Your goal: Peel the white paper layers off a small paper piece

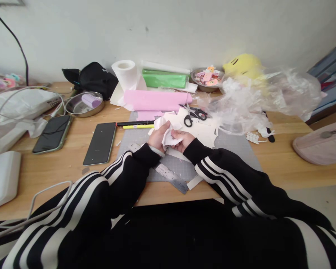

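The left hand [157, 137] and the right hand [186, 139] both grasp a crumpled white sheet [168, 140], perhaps tissue, above the grey cutting mat [236, 157]. The step seems to be shaping this sheet by hand; the next move calls for gentle pressure from both sides. The scissors [192, 112] lie just beyond, unheld.

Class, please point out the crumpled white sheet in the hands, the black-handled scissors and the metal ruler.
Crumpled white sheet [170, 139]: head view, on its folds between the hands.
Black-handled scissors [195, 111]: head view, on the handles.
Metal ruler [171, 175]: head view, on its bare lower stretch.
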`<state>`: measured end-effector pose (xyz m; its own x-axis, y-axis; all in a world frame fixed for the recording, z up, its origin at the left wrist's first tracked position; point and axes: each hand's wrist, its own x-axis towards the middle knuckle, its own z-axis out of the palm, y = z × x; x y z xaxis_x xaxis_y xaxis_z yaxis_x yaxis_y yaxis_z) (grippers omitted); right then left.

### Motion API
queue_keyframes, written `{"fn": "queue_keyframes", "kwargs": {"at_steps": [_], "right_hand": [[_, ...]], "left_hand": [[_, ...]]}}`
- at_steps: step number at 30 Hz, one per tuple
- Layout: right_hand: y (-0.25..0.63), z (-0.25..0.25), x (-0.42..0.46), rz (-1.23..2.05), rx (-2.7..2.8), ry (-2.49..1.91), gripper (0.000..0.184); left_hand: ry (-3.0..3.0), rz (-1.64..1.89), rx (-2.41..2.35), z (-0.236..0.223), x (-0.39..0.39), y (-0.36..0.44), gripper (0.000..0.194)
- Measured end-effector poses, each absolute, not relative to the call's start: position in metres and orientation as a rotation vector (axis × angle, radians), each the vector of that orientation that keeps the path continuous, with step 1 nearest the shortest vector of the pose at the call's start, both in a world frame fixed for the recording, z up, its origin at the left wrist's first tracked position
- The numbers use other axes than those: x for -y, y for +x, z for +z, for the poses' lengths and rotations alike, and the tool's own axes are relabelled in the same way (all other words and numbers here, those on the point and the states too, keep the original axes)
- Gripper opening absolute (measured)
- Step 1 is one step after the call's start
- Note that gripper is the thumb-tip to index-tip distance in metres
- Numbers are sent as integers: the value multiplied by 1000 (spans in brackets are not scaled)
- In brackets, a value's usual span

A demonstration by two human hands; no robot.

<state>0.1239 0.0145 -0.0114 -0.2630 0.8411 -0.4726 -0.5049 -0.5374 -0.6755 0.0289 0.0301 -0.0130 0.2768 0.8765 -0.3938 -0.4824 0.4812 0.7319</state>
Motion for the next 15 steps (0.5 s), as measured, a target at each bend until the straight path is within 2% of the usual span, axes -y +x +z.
{"fn": "queue_keyframes", "kwargs": {"at_steps": [15], "right_hand": [[131,-5,-13,2087,305,-814,33]], "left_hand": [[455,816,-714,-9,-34,22,48]]}}
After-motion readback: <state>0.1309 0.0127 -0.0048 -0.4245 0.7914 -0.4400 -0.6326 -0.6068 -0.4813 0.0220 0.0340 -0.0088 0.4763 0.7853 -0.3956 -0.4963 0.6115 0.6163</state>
